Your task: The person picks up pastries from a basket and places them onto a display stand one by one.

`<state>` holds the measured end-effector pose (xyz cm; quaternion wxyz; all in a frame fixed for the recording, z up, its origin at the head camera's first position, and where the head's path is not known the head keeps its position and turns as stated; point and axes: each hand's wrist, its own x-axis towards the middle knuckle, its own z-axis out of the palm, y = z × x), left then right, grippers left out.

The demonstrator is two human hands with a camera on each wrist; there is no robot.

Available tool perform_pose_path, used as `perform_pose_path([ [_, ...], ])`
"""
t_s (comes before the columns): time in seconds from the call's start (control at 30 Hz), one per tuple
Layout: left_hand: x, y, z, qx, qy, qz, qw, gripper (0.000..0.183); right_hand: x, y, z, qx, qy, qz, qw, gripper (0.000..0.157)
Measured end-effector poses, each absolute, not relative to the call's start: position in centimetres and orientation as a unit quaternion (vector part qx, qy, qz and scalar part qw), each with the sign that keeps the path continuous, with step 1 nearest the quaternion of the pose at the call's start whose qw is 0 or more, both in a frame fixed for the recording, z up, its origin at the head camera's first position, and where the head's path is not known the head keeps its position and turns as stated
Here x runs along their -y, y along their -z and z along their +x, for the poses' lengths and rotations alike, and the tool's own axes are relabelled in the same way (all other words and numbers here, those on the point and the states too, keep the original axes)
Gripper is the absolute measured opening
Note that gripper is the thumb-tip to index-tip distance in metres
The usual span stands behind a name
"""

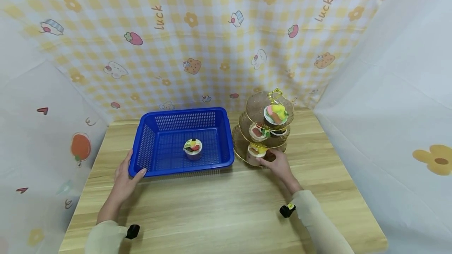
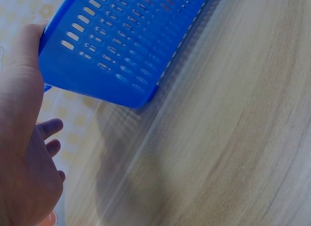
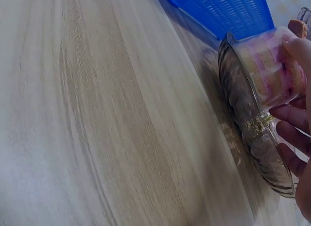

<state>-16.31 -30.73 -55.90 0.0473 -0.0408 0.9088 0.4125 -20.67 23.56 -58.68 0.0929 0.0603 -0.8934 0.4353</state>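
Observation:
A blue plastic basket [image 1: 183, 171] with slotted walls stands on the wooden table. My left hand [image 1: 124, 179] grips its front left corner, thumb at the rim, as the left wrist view also shows. Inside the basket sits one small toy cake [image 1: 193, 153] topped with fruit pieces. On the bottom tier of a three-tier stand [image 1: 255, 107], my right hand [image 1: 281, 166] holds a cup cake [image 3: 269, 65] between thumb and fingers. Pink and yellowish layers show through this cake's clear side in the right wrist view.
Another topped cup cake [image 1: 276, 115] sits on the stand's upper tier, and further cakes [image 1: 259, 133] lie on the middle tier. A gold handle [image 1: 275, 95] rises from the top. Behind the table [image 1: 212, 211] hangs a yellow checked cloth [image 1: 212, 42].

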Motion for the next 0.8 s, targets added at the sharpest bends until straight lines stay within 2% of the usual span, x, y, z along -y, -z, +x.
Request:
perform_pose_path([
  [0.43,30.8,56.1,-16.4,-0.908,-0.415,-0.043,0.048,0.090,-23.2,59.3,-21.8,0.903,-0.405,0.042,0.135,0.056],
  [0.8,30.6,56.2,-16.4,-0.909,-0.412,-0.048,0.051,0.090,-23.1,59.8,-22.1,0.915,-0.373,0.049,0.147,0.059],
])
